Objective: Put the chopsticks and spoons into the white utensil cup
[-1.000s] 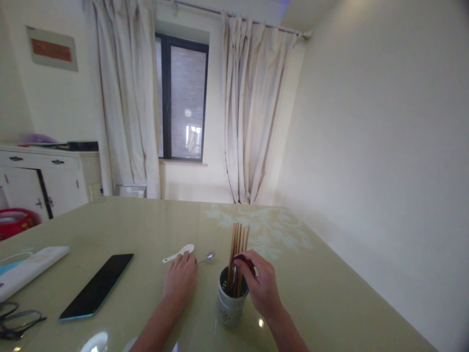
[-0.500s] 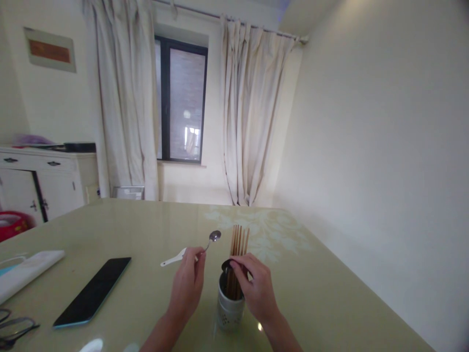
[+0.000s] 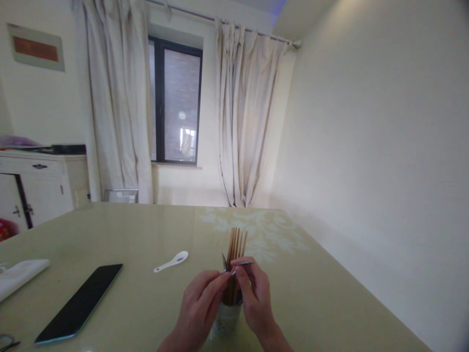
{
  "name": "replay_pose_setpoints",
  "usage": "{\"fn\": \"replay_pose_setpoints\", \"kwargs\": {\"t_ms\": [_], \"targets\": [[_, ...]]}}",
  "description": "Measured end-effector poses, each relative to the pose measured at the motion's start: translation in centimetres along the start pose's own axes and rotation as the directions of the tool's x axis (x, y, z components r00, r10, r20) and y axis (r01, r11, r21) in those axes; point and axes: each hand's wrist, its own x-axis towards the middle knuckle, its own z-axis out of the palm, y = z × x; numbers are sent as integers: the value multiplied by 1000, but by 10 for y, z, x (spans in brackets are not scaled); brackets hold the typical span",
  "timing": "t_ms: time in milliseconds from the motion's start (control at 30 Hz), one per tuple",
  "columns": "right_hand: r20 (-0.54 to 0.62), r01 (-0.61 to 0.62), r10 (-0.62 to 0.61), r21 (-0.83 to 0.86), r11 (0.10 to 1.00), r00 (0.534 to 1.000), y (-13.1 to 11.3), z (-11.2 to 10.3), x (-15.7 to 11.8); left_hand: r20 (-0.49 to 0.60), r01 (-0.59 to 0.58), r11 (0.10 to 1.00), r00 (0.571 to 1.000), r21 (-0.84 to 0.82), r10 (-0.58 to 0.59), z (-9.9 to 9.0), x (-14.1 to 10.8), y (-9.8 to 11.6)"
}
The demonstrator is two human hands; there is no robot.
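Note:
A pale holder (image 3: 226, 321) with wooden chopsticks (image 3: 236, 244) upright in it stands between my hands on the table. My left hand (image 3: 201, 305) is closed at the holder's left, its fingertips pinching a metal spoon (image 3: 224, 262). Over the holder's right side, my right hand (image 3: 256, 298) pinches another metal piece (image 3: 245, 263), seen edge-on. The fingertips of both hands nearly meet in front of the chopsticks. A white spoon (image 3: 172, 262) with a blue mark lies on the table to the left.
A dark phone-like slab (image 3: 80, 303) lies on the green table (image 3: 330, 313) at the left, beside a white object (image 3: 24, 276). Part of a pair of glasses (image 3: 8, 342) shows at the lower left corner. Beyond are a white cabinet (image 3: 47, 183), curtains and a wall.
My left hand has moved right with its metal spoon, up to my right hand at the chopsticks. The white spoon is now fully visible. The view has shifted slightly right.

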Motion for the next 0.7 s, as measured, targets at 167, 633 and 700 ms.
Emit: {"fn": "replay_pose_setpoints", "kwargs": {"t_ms": [167, 633, 700], "targets": [[-167, -125, 162, 212, 969, 973, 0, 3, 9, 25, 144, 989, 989, -42, -143, 4, -1, 5], [-469, -85, 158, 174, 981, 869, 9, -28, 36, 358, 731, 489, 668, -475, -652, 27, -4, 9], [-404, -111, 150, 120, 987, 902, 13, -24, 31, 357, 748, 437, 638, -500, -683, 27, -2, 10]]}}
